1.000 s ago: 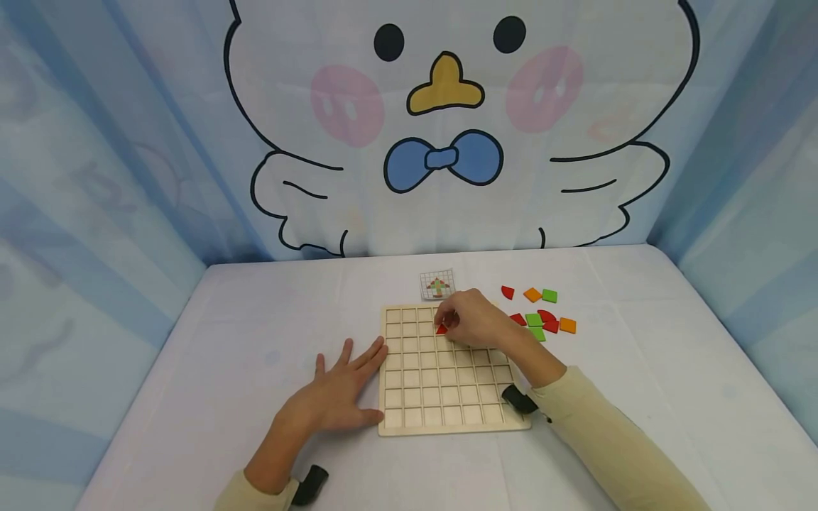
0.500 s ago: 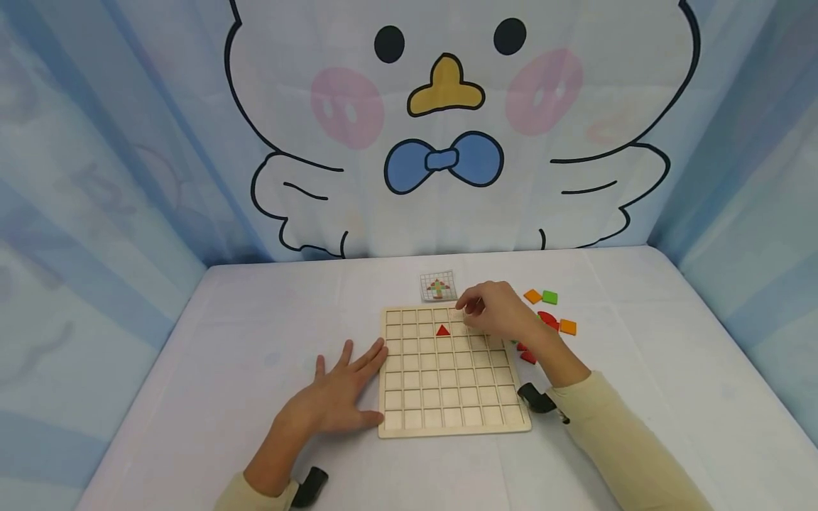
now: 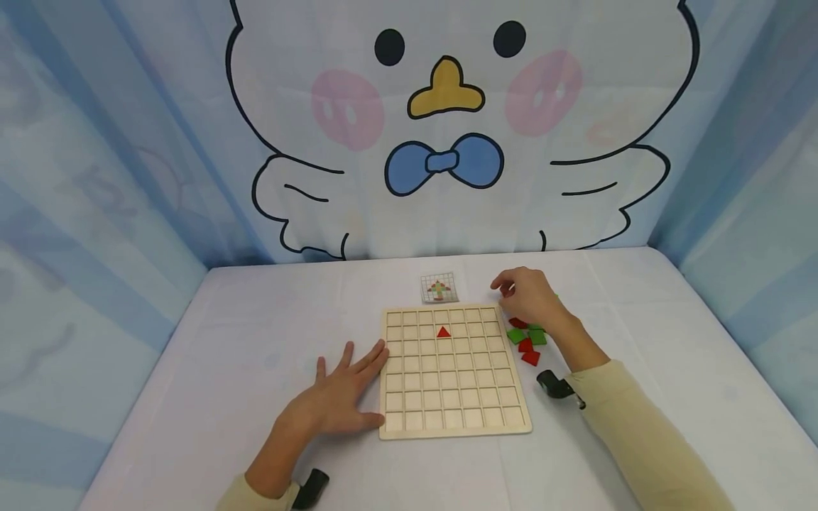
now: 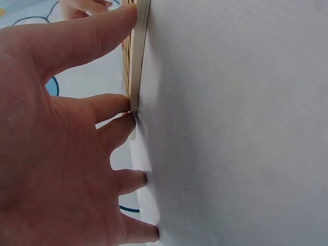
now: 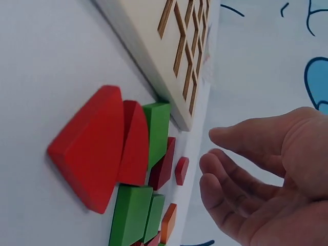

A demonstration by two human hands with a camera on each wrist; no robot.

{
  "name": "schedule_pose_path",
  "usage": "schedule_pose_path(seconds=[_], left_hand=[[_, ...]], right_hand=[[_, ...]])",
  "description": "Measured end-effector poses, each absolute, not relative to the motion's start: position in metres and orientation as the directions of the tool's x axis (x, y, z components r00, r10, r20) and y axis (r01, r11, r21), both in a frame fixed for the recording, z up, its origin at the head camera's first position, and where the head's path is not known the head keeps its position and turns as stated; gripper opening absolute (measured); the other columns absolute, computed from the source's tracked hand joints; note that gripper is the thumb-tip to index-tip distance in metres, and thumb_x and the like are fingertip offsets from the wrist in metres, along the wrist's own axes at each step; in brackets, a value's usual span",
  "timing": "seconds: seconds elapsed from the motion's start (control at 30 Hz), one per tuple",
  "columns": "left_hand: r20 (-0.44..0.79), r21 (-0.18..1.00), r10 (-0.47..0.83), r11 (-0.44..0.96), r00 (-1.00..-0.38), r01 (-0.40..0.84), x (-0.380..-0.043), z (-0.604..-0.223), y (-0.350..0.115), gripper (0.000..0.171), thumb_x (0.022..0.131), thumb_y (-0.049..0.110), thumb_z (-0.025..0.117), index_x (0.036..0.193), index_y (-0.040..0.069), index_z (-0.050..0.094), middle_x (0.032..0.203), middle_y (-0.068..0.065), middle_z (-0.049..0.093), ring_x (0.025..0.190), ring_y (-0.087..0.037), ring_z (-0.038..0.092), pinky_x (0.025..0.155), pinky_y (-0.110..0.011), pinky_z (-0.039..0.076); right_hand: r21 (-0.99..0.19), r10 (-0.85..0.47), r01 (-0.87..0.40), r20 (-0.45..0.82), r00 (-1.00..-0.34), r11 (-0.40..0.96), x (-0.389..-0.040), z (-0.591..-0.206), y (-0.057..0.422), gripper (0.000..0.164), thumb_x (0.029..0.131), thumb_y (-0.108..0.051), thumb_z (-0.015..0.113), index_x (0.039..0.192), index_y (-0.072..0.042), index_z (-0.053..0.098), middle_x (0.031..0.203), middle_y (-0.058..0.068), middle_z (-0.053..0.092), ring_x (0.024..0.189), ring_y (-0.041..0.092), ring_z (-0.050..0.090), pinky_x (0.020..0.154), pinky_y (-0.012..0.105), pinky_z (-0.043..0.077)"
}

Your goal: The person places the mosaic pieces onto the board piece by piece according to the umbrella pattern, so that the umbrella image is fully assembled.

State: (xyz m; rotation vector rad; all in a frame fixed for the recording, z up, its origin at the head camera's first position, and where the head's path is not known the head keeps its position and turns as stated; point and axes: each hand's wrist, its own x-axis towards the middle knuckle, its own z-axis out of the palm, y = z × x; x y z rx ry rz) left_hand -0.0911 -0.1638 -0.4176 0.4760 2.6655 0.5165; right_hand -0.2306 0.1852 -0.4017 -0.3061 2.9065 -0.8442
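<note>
My left hand lies spread on the table, its thumb and nearest fingers touching the left edge of a wooden grid board. The left wrist view shows the fingertips of that hand against the board's side. One red triangle sits in a cell near the board's top. Over the far right corner hovers my right hand, fingers loosely bent and holding nothing. Below it are loose red pieces and green pieces. In the right wrist view, a red piece lies closest.
A small card with a coloured pattern on a grid lies behind the board. An orange piece is among the loose pieces at the right. A printed cloth backdrop rises behind the white table.
My right hand has let go of the red triangle, which stays on the board, and has moved right and away to the loose pieces. The left hand has stayed in place.
</note>
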Motion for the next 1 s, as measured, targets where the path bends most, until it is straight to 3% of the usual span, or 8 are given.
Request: schedule_pose_path(seconds=[0.27, 1.0], left_hand=[[-0.306, 0.421, 0.389, 0.874, -0.869, 0.243, -0.091, -0.418, -0.164, 0.098, 0.087, 0.045, 0.078, 0.167, 0.022, 0.026, 0.175, 0.011, 0.016, 0.16, -0.047, 0.006, 0.114, -0.085, 0.006], [-0.321, 0.415, 0.375, 0.881, -0.87, 0.227, -0.09, -0.417, -0.162, 0.098, 0.086, 0.044, 0.079, 0.167, 0.024, 0.026, 0.175, 0.012, 0.014, 0.161, -0.044, 0.005, 0.116, -0.083, 0.004]], right_hand=[[-0.492, -0.136, -0.064, -0.113, -0.984, 0.868, -0.241, -0.41, 0.193, 0.035, 0.091, -0.004, 0.067, 0.125, 0.001, 0.07, 0.122, 0.025, 0.066, 0.103, 0.035, 0.06, 0.083, 0.04, 0.062], [-0.478, -0.164, -0.086, -0.124, -0.979, 0.874, -0.247, -0.417, 0.201, 0.033, 0.093, -0.002, 0.066, 0.126, 0.0, 0.07, 0.118, 0.022, 0.068, 0.097, 0.032, 0.061, 0.083, 0.039, 0.06]])
